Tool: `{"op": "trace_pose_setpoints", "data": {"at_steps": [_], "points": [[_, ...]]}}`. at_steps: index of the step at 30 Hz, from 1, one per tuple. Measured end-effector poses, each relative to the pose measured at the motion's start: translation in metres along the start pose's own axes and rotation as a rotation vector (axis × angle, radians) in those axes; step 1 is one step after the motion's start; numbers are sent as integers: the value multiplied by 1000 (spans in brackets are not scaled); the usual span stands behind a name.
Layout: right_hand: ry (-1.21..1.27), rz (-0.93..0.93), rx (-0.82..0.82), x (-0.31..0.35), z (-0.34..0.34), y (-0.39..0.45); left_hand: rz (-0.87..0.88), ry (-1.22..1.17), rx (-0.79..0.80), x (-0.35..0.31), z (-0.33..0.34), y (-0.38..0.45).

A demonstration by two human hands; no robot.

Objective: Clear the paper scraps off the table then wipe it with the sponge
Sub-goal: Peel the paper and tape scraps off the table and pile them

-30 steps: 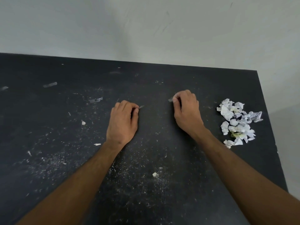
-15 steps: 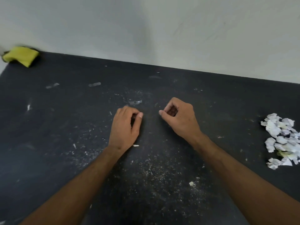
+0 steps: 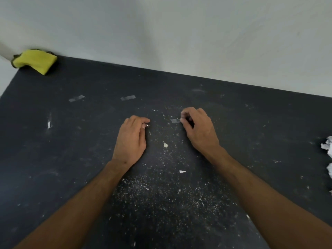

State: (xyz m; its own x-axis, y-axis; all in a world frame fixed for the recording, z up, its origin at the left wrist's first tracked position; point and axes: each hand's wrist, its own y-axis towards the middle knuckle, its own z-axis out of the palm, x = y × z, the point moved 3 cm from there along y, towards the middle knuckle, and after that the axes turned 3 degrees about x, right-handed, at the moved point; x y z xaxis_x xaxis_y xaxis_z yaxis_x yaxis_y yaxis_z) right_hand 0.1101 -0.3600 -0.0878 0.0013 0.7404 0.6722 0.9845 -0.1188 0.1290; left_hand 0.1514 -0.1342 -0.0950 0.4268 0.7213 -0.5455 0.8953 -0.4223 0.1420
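Note:
On the black table [image 3: 53, 159], my left hand [image 3: 132, 139] lies knuckles up with its fingers curled, pinching a tiny scrap at the fingertips. To its right, my right hand [image 3: 197, 130] has curled fingers, and its fingertips pinch the end of a small grey strip [image 3: 174, 120] stuck flat on the table. A yellow sponge [image 3: 35, 61] lies at the far left corner against the wall. The pile of crumpled white paper scraps [image 3: 327, 150] shows only partly at the right edge. Small white bits [image 3: 181, 171] and dust are scattered between my forearms.
Two more grey strips lie flat farther back, one [image 3: 128, 97] near the middle and one [image 3: 76, 98] to the left. A white fleck [image 3: 48, 124] sits on the left part of the table. A pale wall rises behind the table's far edge.
My view has swung left, bringing the sponge into sight and pushing the scrap pile to the right edge. My right hand has reached a grey strip and pinches it; my left hand stays curled.

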Motion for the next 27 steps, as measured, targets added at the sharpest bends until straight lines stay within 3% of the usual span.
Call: {"op": "trace_pose_setpoints", "data": {"at_steps": [7,16,27], "points": [[-17,-8,65,0,-1,-4,105,-17,70,12,-3,11],[-112,-46,96,2,7,7,71,50,108,12,1,23],[198,91,-45,28,15,17,67,-23,119,14,-1,23]]}}
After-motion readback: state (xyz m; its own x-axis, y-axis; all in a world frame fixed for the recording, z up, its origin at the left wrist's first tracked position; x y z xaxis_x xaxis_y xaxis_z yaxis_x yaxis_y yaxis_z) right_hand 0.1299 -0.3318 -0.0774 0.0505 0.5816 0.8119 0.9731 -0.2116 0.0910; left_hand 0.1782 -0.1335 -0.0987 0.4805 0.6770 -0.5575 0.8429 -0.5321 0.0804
